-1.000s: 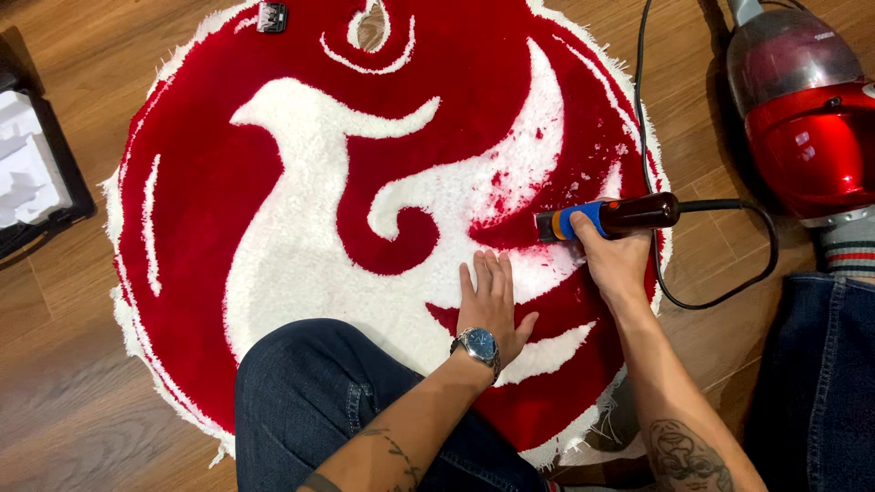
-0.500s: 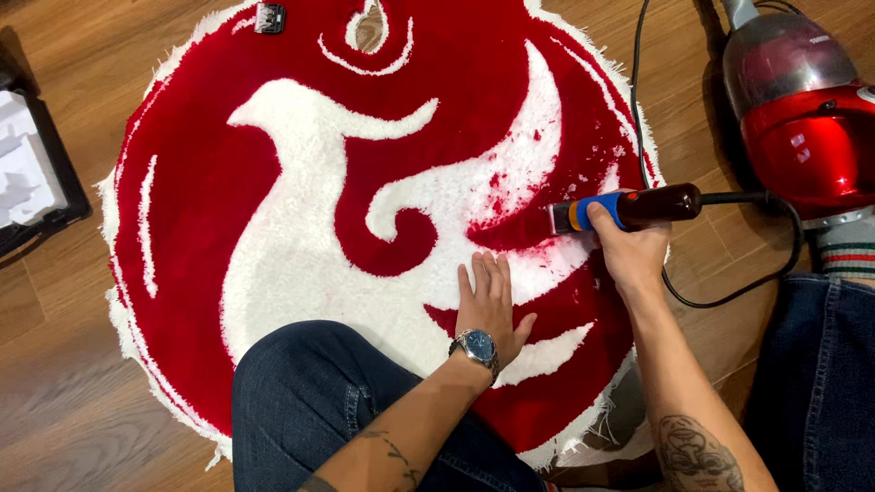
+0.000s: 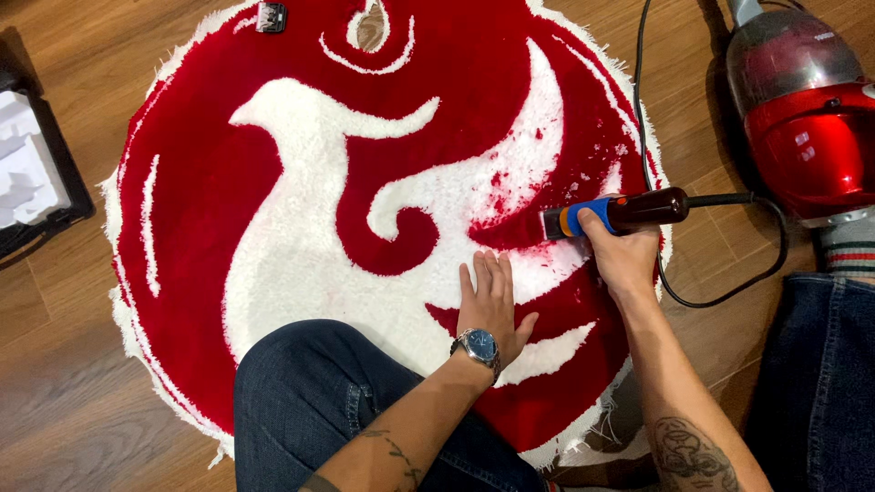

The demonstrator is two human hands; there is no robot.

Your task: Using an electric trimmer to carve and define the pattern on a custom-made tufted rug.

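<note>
The right hand [image 3: 622, 258] is closed around a corded electric clipper [image 3: 615, 213], gripping its dark brown body just behind the blue and orange collar. Its fingers curl out of sight under the tool, so only the knuckles and thumb side show. The clipper's blade head points toward the left hand and rests on the pile of a round tufted rug [image 3: 301, 173]; the cutting edge itself is too small to make out. The left hand [image 3: 489, 301] lies flat, fingers together and pointing away from the person, palm pressed on the white pile just beside and below the clipper's head, holding nothing. A wristwatch [image 3: 479, 345] with a blue dial sits on that wrist.

The rug spreads out from both hands, mostly to the left hand's side. It is deep red with a white bird shape and swirling white bands, and loose red fluff is scattered over the white pile near the blade. Its far edge is cut off at the frame's top, and its near edge is hidden under the person's denim-clad knee [image 3: 319, 401].

A black cable [image 3: 729, 290] loops out from the clipper beyond the right hand, toward a red vacuum cleaner [image 3: 807, 128], partly cut off. Far past the left hand a black case with a white moulded insert [image 3: 32, 173] is cropped by the frame edge.
</note>
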